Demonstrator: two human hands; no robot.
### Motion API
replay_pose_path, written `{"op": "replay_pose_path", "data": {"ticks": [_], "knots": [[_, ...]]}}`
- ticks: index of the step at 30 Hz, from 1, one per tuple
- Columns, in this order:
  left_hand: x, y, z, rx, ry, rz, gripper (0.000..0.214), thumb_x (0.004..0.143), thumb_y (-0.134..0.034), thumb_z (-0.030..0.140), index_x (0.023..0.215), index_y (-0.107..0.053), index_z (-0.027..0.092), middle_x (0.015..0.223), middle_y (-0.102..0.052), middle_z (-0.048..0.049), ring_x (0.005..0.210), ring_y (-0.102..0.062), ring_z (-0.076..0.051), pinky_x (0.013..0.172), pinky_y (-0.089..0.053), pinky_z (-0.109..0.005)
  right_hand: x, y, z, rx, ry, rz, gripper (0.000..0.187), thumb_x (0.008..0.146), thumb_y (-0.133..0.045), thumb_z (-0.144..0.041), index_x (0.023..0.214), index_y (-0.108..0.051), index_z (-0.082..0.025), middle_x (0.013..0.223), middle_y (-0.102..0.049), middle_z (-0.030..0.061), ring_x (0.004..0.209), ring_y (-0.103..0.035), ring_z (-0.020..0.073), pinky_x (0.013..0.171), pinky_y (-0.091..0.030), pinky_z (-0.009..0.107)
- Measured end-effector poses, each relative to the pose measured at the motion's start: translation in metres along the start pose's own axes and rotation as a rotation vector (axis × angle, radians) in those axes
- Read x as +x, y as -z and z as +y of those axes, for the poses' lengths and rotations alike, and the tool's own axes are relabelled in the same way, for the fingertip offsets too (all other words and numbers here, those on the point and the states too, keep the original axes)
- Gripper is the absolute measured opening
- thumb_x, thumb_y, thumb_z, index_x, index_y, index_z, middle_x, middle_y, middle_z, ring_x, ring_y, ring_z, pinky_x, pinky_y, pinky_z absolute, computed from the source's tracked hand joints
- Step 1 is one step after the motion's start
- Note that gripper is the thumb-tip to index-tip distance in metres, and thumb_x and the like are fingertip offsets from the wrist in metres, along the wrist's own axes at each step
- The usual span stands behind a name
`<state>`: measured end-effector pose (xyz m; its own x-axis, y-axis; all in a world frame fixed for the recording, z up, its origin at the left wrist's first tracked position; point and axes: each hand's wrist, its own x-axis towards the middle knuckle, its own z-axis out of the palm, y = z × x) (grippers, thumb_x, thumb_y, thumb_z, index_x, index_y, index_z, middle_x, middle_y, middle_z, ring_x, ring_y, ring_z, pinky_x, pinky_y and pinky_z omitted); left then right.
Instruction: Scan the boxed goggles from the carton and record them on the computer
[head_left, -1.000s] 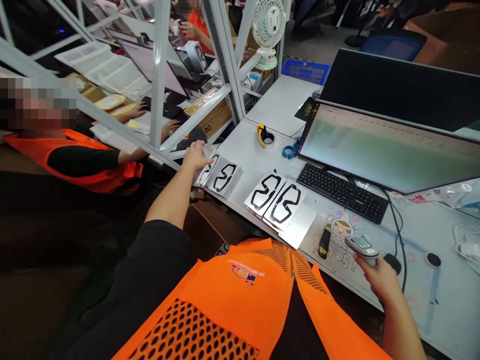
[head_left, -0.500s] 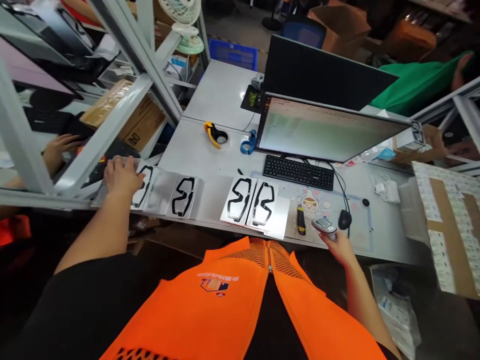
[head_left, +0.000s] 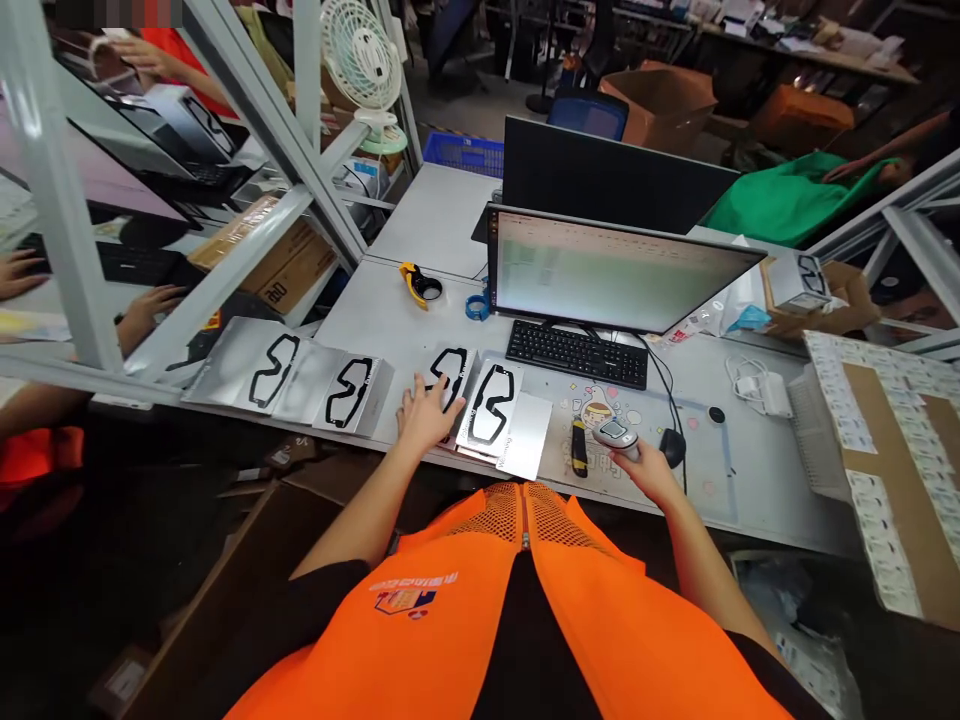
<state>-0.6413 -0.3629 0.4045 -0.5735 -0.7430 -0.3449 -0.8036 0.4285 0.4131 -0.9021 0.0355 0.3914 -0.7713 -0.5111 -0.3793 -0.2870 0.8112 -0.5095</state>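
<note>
My left hand [head_left: 425, 415] lies over a white box with a black track-like outline [head_left: 450, 368], its fingers spread across the top. Right beside it, a similar white box [head_left: 491, 405] rests at an angle, partly over a plain white panel [head_left: 527, 440]. My right hand [head_left: 651, 476] is closed around the handle of a grey-and-white barcode scanner [head_left: 616, 437], held low over the desk mat. Further left stand two more such boxes, one in the middle [head_left: 350, 392] and one by the frame post [head_left: 271, 372].
A yellow-and-black box cutter [head_left: 579, 447] lies left of the scanner. Behind are a keyboard [head_left: 576, 354], a monitor [head_left: 615, 268], a mouse [head_left: 672, 447] and a yellow tape dispenser [head_left: 421, 287]. Metal frame bars [head_left: 217, 285] rise at left, where a co-worker's hand [head_left: 150, 312] shows.
My left hand has moved right, from the far-left box to one of the boxes in front of me. My right hand still holds the scanner. The camera view has shifted.
</note>
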Motion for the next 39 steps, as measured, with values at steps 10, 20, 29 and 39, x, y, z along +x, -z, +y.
{"op": "replay_pose_path", "data": {"ticks": [10,20,29,39], "knots": [[0.038,0.012,-0.001,0.057,0.233,-0.061,0.142,0.069,-0.091,0.059,0.185,-0.015,0.025,0.186,-0.022,-0.0306,0.153,-0.05,-0.062,0.117,-0.05,-0.07,0.019,0.017,0.029,0.035,0.095,-0.056,0.038,0.088,-0.074,-0.051,0.112,-0.078,-0.021,0.111,-0.085,0.0123,0.111,-0.078,0.0364,0.095,-0.057,0.042],[-0.02,0.017,-0.049,0.116,0.084,0.191,0.128,0.08,-0.081,0.044,0.184,-0.011,0.021,0.185,-0.028,-0.0223,0.164,-0.039,-0.052,0.134,-0.037,-0.062,0.03,0.034,0.041,0.115,0.127,-0.089,0.046,0.087,-0.072,-0.052,0.117,-0.078,-0.018,0.114,-0.084,0.0155,0.112,-0.077,0.0368,0.096,-0.057,0.044],[-0.106,0.015,-0.066,0.21,-0.334,0.62,0.115,0.091,-0.078,0.038,0.181,-0.009,0.023,0.171,-0.042,-0.0262,0.162,-0.04,-0.046,0.136,-0.033,-0.064,0.029,0.073,0.033,0.274,0.053,-0.299,0.055,0.081,-0.078,-0.067,0.101,-0.074,-0.017,0.06,-0.064,0.0008,0.057,-0.059,0.0201,0.058,-0.048,0.032],[-0.13,0.011,-0.006,0.213,-0.843,0.632,0.112,0.093,-0.082,0.021,0.183,-0.018,0.034,0.154,-0.06,-0.0186,0.154,-0.049,-0.045,0.124,-0.049,-0.069,0.011,0.148,-0.031,0.515,0.152,-0.629,0.094,0.079,-0.093,-0.073,0.148,-0.065,-0.016,0.062,-0.044,-0.0092,0.046,-0.032,0.0077,0.043,-0.023,0.022]]}}
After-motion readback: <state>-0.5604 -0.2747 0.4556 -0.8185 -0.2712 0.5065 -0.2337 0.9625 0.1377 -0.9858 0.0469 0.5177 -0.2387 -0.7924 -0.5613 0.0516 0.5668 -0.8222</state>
